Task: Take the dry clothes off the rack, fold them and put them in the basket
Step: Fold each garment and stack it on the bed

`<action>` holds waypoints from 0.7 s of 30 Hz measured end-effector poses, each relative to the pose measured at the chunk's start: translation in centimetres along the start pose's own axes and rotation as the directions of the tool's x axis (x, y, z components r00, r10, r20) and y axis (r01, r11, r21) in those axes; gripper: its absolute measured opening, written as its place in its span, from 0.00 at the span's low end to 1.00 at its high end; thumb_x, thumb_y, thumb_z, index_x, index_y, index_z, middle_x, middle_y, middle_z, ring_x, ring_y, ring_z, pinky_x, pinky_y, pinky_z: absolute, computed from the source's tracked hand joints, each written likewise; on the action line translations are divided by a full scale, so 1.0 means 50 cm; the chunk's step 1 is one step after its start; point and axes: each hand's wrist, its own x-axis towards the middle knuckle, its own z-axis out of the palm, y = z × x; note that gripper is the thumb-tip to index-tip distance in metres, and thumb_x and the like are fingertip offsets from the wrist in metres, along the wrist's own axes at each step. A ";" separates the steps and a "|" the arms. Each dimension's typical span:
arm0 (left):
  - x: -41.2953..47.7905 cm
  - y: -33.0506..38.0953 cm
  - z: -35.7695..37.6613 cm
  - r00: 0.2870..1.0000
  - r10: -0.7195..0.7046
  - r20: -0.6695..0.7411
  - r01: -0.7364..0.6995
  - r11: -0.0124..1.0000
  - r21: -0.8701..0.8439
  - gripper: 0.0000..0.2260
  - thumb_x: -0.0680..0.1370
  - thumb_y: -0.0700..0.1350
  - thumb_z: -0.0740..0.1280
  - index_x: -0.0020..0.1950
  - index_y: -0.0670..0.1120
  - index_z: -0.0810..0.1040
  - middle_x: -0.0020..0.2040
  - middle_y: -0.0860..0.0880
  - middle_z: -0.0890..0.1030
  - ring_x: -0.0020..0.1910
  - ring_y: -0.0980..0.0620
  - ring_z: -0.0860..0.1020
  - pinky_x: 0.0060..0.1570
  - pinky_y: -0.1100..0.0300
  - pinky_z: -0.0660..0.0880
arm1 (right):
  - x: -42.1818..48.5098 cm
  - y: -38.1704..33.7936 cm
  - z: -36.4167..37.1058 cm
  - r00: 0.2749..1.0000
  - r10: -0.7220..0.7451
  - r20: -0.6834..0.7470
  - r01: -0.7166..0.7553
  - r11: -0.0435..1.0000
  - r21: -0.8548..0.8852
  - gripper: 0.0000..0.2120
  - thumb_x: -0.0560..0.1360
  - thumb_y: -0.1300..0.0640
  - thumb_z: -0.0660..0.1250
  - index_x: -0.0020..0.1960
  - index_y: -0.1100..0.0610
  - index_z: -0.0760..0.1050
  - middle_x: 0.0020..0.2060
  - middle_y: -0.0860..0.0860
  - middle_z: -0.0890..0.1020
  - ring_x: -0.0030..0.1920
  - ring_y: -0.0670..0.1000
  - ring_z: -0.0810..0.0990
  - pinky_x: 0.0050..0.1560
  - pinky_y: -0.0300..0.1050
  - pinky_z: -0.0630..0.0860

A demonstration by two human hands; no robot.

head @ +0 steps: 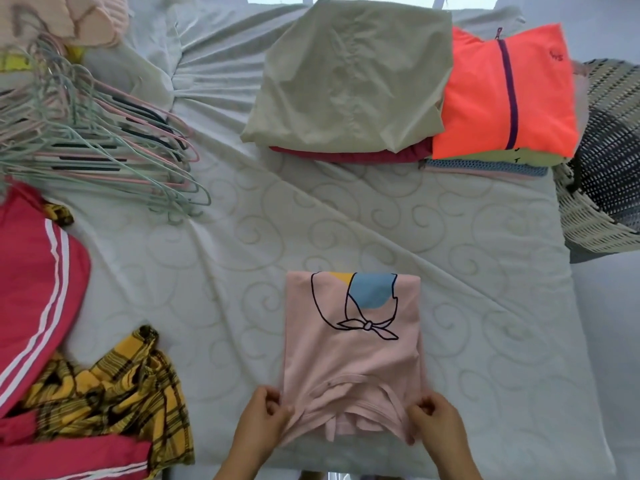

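Observation:
A pale pink T-shirt [353,344] with a blue, yellow and black-line print lies partly folded on the bed in front of me. My left hand [263,419] pinches its near left corner by the collar. My right hand [434,422] pinches the near right corner. At the far side sit two stacks of folded clothes: a beige garment [349,84] over a dark red one, and an orange zip top [502,95] over several others. A woven white basket [602,161] stands off the bed's right edge.
A heap of pastel wire hangers [93,133] lies at the left. Unfolded clothes sit near left: a red garment with white stripes [34,292] and a yellow plaid one [114,393]. The white quilted bed sheet [242,254] shows between them.

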 end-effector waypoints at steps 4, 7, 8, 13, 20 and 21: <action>0.002 0.002 0.004 0.998 0.003 0.058 -0.004 1.000 0.020 0.13 0.69 0.38 0.74 0.38 0.46 0.69 0.28 0.51 0.69 0.23 0.59 0.68 0.30 0.68 0.66 | -0.019 -0.008 0.004 0.999 0.031 -0.020 -0.029 0.995 0.094 0.11 0.67 0.66 0.72 0.36 0.56 0.71 0.32 0.54 0.77 0.34 0.52 0.75 0.34 0.39 0.69; 0.002 0.001 -0.001 0.999 0.010 0.048 -0.008 1.000 -0.024 0.15 0.64 0.43 0.77 0.39 0.45 0.71 0.26 0.52 0.69 0.24 0.60 0.67 0.29 0.69 0.66 | -0.013 -0.022 0.018 1.000 0.012 0.023 -0.011 0.999 -0.041 0.12 0.67 0.65 0.72 0.32 0.57 0.70 0.26 0.51 0.74 0.32 0.52 0.73 0.35 0.40 0.67; 0.003 -0.002 -0.005 0.999 0.015 0.047 -0.014 1.000 -0.023 0.16 0.61 0.46 0.77 0.39 0.45 0.72 0.25 0.52 0.69 0.23 0.59 0.68 0.28 0.69 0.66 | -0.012 -0.022 0.008 0.999 0.034 0.014 -0.033 0.998 -0.062 0.13 0.67 0.65 0.72 0.30 0.58 0.69 0.25 0.51 0.73 0.31 0.52 0.72 0.35 0.43 0.66; 0.017 -0.020 -0.016 0.998 0.065 -0.011 -0.064 0.996 0.067 0.14 0.59 0.49 0.78 0.37 0.53 0.75 0.35 0.49 0.76 0.32 0.59 0.75 0.35 0.71 0.70 | -0.003 -0.001 -0.047 0.999 -0.018 -0.036 0.015 0.995 -0.098 0.18 0.59 0.66 0.78 0.25 0.56 0.68 0.22 0.52 0.74 0.29 0.54 0.74 0.29 0.38 0.65; -0.002 0.082 0.032 1.000 -0.002 -0.004 0.002 0.993 -0.119 0.06 0.71 0.50 0.68 0.40 0.48 0.76 0.40 0.46 0.81 0.44 0.47 0.78 0.44 0.56 0.73 | 0.012 -0.063 0.011 0.977 0.062 0.203 -0.069 0.997 0.024 0.34 0.60 0.46 0.75 0.60 0.63 0.75 0.53 0.60 0.81 0.55 0.58 0.79 0.51 0.47 0.74; -0.007 0.097 0.029 1.000 -0.005 -0.002 0.005 0.992 -0.127 0.06 0.73 0.49 0.68 0.42 0.47 0.77 0.44 0.44 0.82 0.46 0.46 0.78 0.47 0.54 0.73 | 0.013 -0.074 0.000 0.967 0.078 0.243 -0.097 0.993 0.070 0.34 0.60 0.46 0.74 0.60 0.64 0.75 0.52 0.60 0.82 0.52 0.56 0.80 0.48 0.45 0.75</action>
